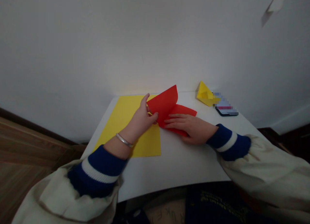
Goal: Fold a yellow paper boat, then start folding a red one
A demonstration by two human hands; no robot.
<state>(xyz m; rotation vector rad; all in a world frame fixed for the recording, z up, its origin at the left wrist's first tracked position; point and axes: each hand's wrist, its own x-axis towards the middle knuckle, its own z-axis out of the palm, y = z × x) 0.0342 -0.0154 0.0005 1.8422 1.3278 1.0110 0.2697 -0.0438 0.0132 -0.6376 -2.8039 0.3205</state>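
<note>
A sheet of red paper [166, 101] is bent up along its middle, its left part raised and its right part lying low on the table. My left hand [144, 116] pinches the raised part near its lower left edge, thumb in front. Across the lower right part lies my right hand [192, 128], its fingers stretched out flat on the paper. Beneath my left hand and wrist is a sheet of yellow paper [145, 146], flat on the table. The underside of the red paper is hidden.
The white table [181, 169] stands against a pale wall [155, 40]. At its back right are a folded yellow paper boat [204, 94] and a phone [226, 108], partly blurred out. Wooden furniture [31, 143] is at the left.
</note>
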